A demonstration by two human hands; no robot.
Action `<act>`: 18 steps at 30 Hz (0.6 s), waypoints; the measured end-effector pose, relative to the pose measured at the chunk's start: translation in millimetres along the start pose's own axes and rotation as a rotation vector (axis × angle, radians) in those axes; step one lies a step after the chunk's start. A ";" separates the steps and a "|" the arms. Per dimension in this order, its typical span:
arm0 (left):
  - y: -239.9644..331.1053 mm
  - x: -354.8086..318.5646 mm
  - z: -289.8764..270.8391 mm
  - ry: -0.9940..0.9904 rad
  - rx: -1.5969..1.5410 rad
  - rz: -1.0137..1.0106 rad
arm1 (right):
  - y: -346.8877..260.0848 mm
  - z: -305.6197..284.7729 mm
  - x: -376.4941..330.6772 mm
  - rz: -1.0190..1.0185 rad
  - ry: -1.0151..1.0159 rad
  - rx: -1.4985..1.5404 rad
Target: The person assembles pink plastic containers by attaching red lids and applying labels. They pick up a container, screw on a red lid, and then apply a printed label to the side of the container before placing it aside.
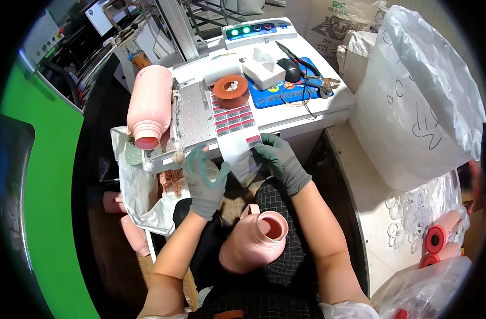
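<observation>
Both my hands wear grey-green gloves. My right hand (279, 160) pinches the side of a sheet of labels (237, 146) near a red-and-white label at its lower end. The strip hangs over the machine's front edge. An orange-brown ring (229, 99) rests on its upper part. To the left of the strip, my left hand (204, 183) is raised, slightly blurred, with thumb and fingers apart and no object clearly in it. On my lap a pink bottle (251, 250) with a handle leans, its open mouth facing up. Another pink bottle (151, 101) lies at the machine's left side.
On the white machine (301, 117) are a perforated metal plate (195, 117), a tissue box (263, 73), a mouse (291, 70), pliers (296, 56) and a blue mat (280, 95). A large white bag (402, 106) and clear rings (405, 218) stand right; a lined bin (147, 204) sits left.
</observation>
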State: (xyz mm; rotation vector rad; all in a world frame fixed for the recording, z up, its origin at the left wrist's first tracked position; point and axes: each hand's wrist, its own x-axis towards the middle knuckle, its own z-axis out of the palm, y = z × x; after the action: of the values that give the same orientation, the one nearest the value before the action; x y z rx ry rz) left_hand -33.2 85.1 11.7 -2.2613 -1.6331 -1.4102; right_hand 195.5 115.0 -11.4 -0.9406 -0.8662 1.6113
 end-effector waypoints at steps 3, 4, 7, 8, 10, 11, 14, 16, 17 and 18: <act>25.6 44.5 8.3 -0.073 0.062 0.307 | 10.0 2.8 6.5 -0.082 0.095 0.022; 24.5 50.7 18.0 -0.079 0.075 0.312 | 14.6 1.4 10.0 -0.111 0.075 0.046; 18.3 60.1 40.6 -0.102 0.091 0.316 | 13.9 5.5 8.0 -0.163 0.076 0.001; 18.6 57.0 41.7 -0.124 0.081 0.299 | 17.0 6.5 7.6 -0.171 0.099 -0.042; 17.7 55.5 48.7 -0.119 0.058 0.280 | 19.1 4.8 7.8 -0.165 0.128 -0.061; 15.7 53.2 51.4 -0.112 0.055 0.279 | 20.6 5.3 7.3 -0.154 0.135 -0.073; 16.5 49.0 57.4 -0.083 0.043 0.246 | 28.1 1.8 8.5 -0.184 0.138 -0.049; 24.3 49.7 59.6 -0.053 0.027 0.187 | 32.2 -1.8 10.4 -0.199 0.129 -0.041; 23.3 50.4 59.8 -0.056 0.035 0.202 | 31.3 -2.1 11.3 -0.194 0.117 -0.037; 21.4 50.9 60.0 -0.058 0.042 0.217 | 30.4 -2.5 11.9 -0.191 0.105 -0.033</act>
State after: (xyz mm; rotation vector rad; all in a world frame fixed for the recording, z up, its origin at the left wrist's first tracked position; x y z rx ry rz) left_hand 24.2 142.5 19.7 -2.3905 -1.3660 -1.2591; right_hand 183.3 120.5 -41.3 -0.9288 -0.8845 1.3764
